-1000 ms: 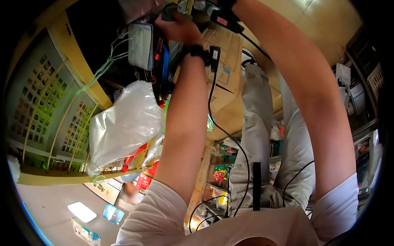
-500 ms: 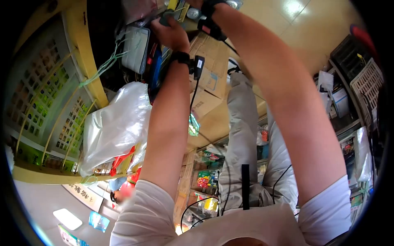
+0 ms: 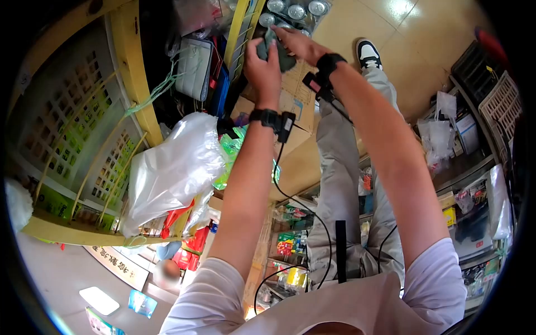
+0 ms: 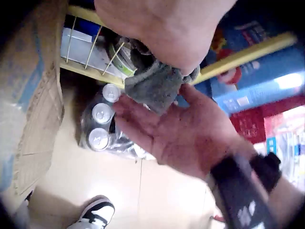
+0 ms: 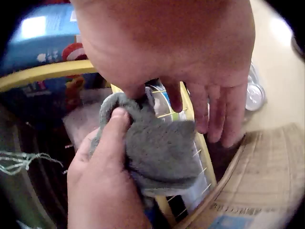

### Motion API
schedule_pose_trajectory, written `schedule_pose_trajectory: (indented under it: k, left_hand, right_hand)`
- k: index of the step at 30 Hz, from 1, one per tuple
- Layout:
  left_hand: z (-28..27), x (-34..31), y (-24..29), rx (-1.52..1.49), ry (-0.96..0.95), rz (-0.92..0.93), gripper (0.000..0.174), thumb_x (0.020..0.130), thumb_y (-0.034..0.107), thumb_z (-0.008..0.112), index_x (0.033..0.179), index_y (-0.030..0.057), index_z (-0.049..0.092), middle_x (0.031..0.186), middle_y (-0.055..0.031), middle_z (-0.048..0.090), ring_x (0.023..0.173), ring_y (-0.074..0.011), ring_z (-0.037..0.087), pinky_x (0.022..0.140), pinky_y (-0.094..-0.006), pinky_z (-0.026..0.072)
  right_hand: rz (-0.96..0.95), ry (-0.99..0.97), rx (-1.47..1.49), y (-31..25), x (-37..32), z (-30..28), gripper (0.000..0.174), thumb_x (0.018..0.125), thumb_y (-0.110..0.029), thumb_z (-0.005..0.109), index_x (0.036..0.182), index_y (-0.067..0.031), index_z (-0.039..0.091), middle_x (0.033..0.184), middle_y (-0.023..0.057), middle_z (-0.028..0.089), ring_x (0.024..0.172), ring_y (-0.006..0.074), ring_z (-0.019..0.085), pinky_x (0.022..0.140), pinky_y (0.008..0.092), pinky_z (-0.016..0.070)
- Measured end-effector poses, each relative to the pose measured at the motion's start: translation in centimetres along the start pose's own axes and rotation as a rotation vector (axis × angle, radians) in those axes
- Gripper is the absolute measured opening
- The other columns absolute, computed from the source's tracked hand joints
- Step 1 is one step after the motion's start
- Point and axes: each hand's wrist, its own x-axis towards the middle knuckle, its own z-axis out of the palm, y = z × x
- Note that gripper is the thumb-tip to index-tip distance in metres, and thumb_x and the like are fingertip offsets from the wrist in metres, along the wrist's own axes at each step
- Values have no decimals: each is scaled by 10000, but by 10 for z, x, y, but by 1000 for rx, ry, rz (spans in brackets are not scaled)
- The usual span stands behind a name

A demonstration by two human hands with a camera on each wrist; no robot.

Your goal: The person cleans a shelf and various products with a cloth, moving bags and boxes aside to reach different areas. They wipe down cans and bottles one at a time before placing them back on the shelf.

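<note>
A small grey cloth (image 5: 159,152), soft and folded over, hangs between my two hands at the top of the head view. My left hand (image 3: 262,72) pinches it, the thumb pressed flat on its folded edge in the right wrist view. Beside it, my right hand (image 3: 304,47) has its fingers stretched out straight. In the left wrist view the right palm faces the camera, close behind the cloth (image 4: 155,88), and the thumb is right at its edge. Part of the left hand's grip is hidden by the cloth.
A yellow-framed wire rack (image 3: 237,30) stands just left of the hands. Beyond them lies a wrapped pack of cans (image 4: 101,114) on the tiled floor. A cardboard box (image 5: 257,176) is below the hands. A clear plastic bag (image 3: 173,167) hangs at the left rack.
The right hand has come down and left to the cloth. The left hand has shifted right, away from the rack, with the cloth still in it. More cans show now.
</note>
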Motion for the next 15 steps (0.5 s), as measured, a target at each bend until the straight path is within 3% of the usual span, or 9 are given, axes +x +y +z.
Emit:
schedule_pose_trajectory:
  k: [1, 3, 4, 8, 10, 11, 13, 14, 15]
  left_hand:
    - [0, -13, 7, 7, -35, -31, 318, 951, 285, 726, 1094, 12, 651, 1057, -221, 701, 1010, -414, 669, 880, -431, 512]
    - [-5, -25, 14, 24, -75, -98, 317, 945, 280, 730, 1111, 21, 652, 1034, -216, 706, 988, -413, 675, 869, -433, 518]
    - [-11, -28, 14, 69, -96, -171, 308, 941, 274, 732, 1105, 25, 652, 1045, -214, 708, 993, -411, 677, 865, -436, 519]
    - [-39, -38, -10, 112, -181, -148, 312, 971, 254, 696, 1171, 23, 633, 1116, -216, 698, 1043, -396, 666, 905, -420, 510]
    - [-47, -42, -11, 18, -217, -133, 328, 988, 249, 682, 1221, 27, 618, 1150, -212, 688, 1081, -369, 655, 940, -404, 495]
    - [-48, -45, -7, -34, -229, -171, 332, 1037, 309, 596, 1241, 49, 617, 1153, -218, 695, 1054, -407, 661, 909, -415, 511]
    - [-56, -44, -7, -168, -317, -131, 394, 1089, 355, 478, 1271, 33, 613, 1168, -229, 692, 1085, -405, 654, 935, -406, 497]
    - [-64, -42, -5, -166, -318, -136, 394, 1089, 355, 478, 1271, 33, 613, 1168, -229, 692, 1085, -405, 654, 935, -406, 497]
    - [-73, -38, -3, -123, -482, -187, 463, 1107, 379, 417, 1327, 13, 594, 1256, -226, 664, 1175, -379, 622, 1004, -398, 461]
  right_hand:
    - [5, -1, 0, 7, -6, 7, 769, 1032, -628, 429, 1569, -80, 377, 1431, 191, 563, 1246, 324, 586, 984, 502, 537]
    - [-240, 33, -12, 39, -1, 18, 652, 1070, -501, 421, 1574, -89, 377, 1454, 162, 552, 1262, 295, 565, 1026, 468, 496]
    - [-308, -108, -176, 69, 16, 20, 572, 1085, -414, 399, 1546, -74, 414, 1420, 145, 563, 1247, 243, 546, 1014, 410, 478]
    - [-70, -54, 26, 59, -42, 65, 629, 1089, -486, 396, 1378, 46, 564, 1391, 172, 624, 1219, 241, 585, 1040, 374, 441]
    - [-74, 87, 307, 59, -57, 80, 606, 1070, -492, 453, 1355, 29, 573, 1340, 129, 645, 1159, 238, 608, 1008, 357, 452]
    - [-73, 93, 291, 60, -57, 81, 606, 1070, -492, 453, 1355, 29, 573, 1340, 129, 645, 1159, 238, 608, 1008, 357, 452]
    - [-69, 141, 503, 64, -60, 86, 559, 1037, -508, 527, 1347, -47, 590, 1264, 83, 658, 1129, 206, 616, 971, 333, 479]
    - [4, 100, 623, 47, -75, 77, 524, 1001, -501, 596, 1348, -108, 598, 1212, 43, 664, 1121, 165, 612, 925, 327, 499]
    - [10, 97, 624, 42, -80, 70, 524, 1001, -501, 596, 1348, -108, 598, 1212, 43, 664, 1121, 165, 612, 925, 327, 499]
